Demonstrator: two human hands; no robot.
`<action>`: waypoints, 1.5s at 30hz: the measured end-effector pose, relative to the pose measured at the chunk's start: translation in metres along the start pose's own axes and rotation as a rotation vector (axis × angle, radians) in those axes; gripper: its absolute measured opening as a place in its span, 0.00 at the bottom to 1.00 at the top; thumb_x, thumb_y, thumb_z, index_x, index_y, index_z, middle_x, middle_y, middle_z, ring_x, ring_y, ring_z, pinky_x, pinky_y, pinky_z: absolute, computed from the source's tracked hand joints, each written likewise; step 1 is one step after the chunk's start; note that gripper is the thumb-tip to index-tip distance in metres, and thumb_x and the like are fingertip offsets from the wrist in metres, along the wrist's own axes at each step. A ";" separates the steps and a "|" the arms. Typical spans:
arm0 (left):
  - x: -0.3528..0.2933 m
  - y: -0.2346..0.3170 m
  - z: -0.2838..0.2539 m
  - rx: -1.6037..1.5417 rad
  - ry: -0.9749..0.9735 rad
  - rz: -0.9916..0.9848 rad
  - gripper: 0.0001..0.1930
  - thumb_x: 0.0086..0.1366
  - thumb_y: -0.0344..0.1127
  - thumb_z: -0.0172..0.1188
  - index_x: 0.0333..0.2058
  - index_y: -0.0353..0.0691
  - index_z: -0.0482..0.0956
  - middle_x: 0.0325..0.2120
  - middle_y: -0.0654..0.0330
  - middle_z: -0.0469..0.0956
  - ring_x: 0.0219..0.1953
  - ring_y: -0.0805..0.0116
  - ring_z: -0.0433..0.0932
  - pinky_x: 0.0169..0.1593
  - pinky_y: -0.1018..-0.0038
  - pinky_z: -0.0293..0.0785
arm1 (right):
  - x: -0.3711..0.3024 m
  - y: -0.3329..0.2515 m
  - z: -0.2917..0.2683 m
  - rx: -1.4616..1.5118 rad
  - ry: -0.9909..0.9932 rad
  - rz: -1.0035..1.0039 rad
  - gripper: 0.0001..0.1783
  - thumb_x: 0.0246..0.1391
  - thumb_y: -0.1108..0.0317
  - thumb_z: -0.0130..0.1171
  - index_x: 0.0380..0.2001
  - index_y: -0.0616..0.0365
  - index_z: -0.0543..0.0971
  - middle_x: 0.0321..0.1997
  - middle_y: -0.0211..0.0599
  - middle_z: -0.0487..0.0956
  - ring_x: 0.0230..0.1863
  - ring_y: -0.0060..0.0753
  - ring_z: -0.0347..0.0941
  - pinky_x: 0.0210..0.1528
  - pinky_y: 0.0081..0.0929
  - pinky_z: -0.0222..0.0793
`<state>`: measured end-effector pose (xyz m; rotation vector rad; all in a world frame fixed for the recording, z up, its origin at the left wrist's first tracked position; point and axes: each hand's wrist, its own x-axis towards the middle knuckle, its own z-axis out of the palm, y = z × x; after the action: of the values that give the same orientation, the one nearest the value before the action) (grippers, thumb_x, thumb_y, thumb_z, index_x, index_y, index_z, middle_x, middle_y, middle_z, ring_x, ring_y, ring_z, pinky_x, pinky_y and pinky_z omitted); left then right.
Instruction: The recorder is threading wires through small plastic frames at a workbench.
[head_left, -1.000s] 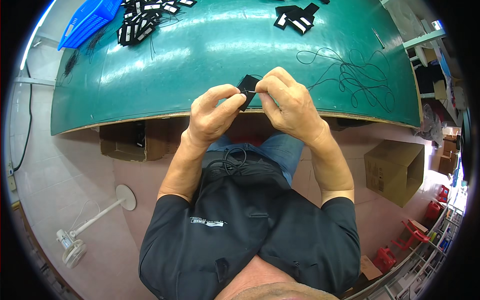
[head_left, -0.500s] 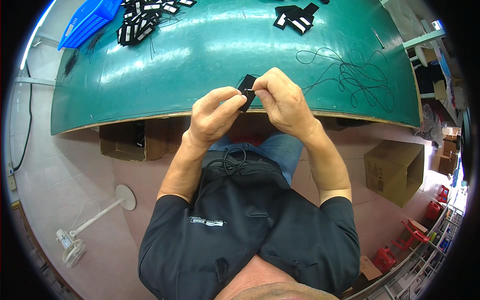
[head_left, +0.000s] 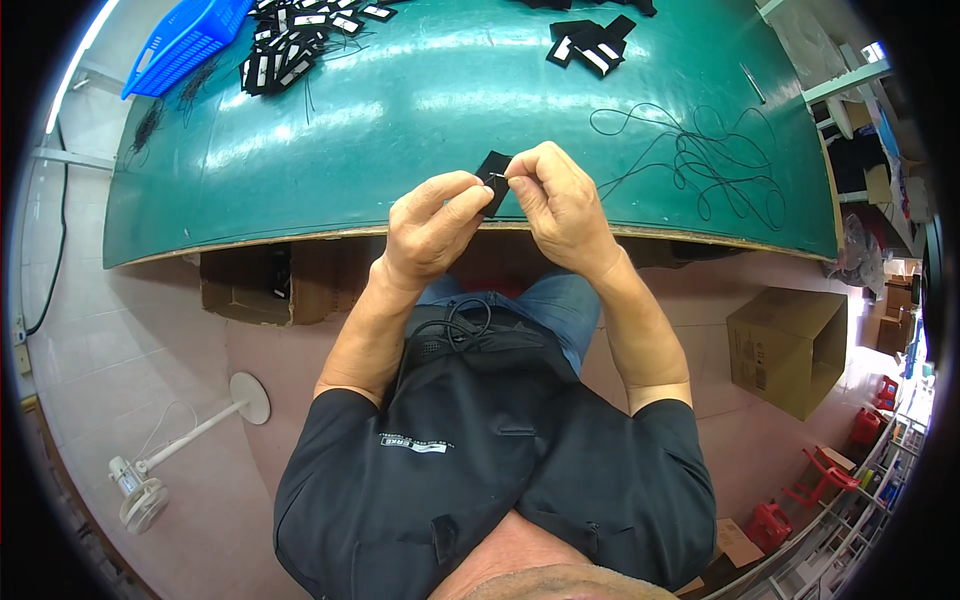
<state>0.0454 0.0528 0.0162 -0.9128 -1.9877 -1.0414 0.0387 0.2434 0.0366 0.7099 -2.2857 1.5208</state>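
Over the near edge of the table, a small black rectangular piece (head_left: 495, 205) is tilted between my two hands. My left hand (head_left: 430, 225) is closed, its thumb and forefinger pinched at the piece's left side. My right hand (head_left: 568, 205) is closed too, its thumb and forefinger pinching a thin, light-coloured, needle-like thing (head_left: 497, 176) in front of the piece. The fingertips partly hide both things. A long dark cord (head_left: 690, 150) lies in loose loops right of my right hand; whether it joins what I hold cannot be made out.
Black pieces with white labels lie heaped at the far left (head_left: 285, 50), beside a blue basket (head_left: 185, 45). A smaller group (head_left: 595, 48) lies far right of centre. A thin metal tool (head_left: 752, 84) rests on the green table (head_left: 330, 160). Cardboard boxes (head_left: 780, 345) and a fan (head_left: 145, 500) stand below.
My right hand has shifted very slightly left and down. The pinch of both hands and the black piece stay nearly as they were. The whole view has tipped slightly.
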 end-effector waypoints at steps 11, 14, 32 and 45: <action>-0.008 -0.007 0.003 -0.234 0.231 -0.399 0.12 0.57 0.17 0.64 0.38 0.35 0.78 0.32 0.60 0.78 0.30 0.72 0.78 0.32 0.78 0.74 | -0.007 -0.002 -0.011 0.001 -0.037 0.143 0.03 0.58 0.77 0.58 0.35 0.61 0.74 0.31 0.35 0.74 0.25 0.28 0.67 0.28 0.24 0.64; -0.013 -0.008 0.005 -0.574 0.367 -0.686 0.09 0.61 0.20 0.64 0.40 0.35 0.77 0.31 0.63 0.78 0.30 0.77 0.76 0.33 0.81 0.72 | -0.001 -0.005 -0.011 -0.013 -0.020 0.064 0.04 0.57 0.79 0.59 0.35 0.61 0.76 0.32 0.35 0.74 0.26 0.27 0.67 0.29 0.23 0.65; -0.009 0.002 0.005 -0.708 0.225 -0.779 0.08 0.63 0.24 0.65 0.40 0.34 0.77 0.29 0.65 0.78 0.30 0.81 0.74 0.33 0.84 0.70 | 0.029 0.000 -0.018 -0.009 -0.136 -0.183 0.06 0.52 0.81 0.63 0.34 0.61 0.80 0.32 0.33 0.73 0.29 0.26 0.68 0.30 0.22 0.65; -0.011 0.004 0.007 -0.675 0.189 -0.803 0.08 0.62 0.24 0.65 0.39 0.35 0.77 0.28 0.68 0.77 0.29 0.83 0.72 0.32 0.85 0.67 | 0.028 -0.001 -0.019 0.079 -0.192 0.000 0.07 0.55 0.83 0.56 0.36 0.61 0.76 0.30 0.26 0.70 0.27 0.15 0.62 0.29 0.17 0.60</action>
<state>0.0522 0.0577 0.0050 -0.2556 -1.8728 -2.2411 0.0153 0.2540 0.0594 0.9143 -2.3720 1.6133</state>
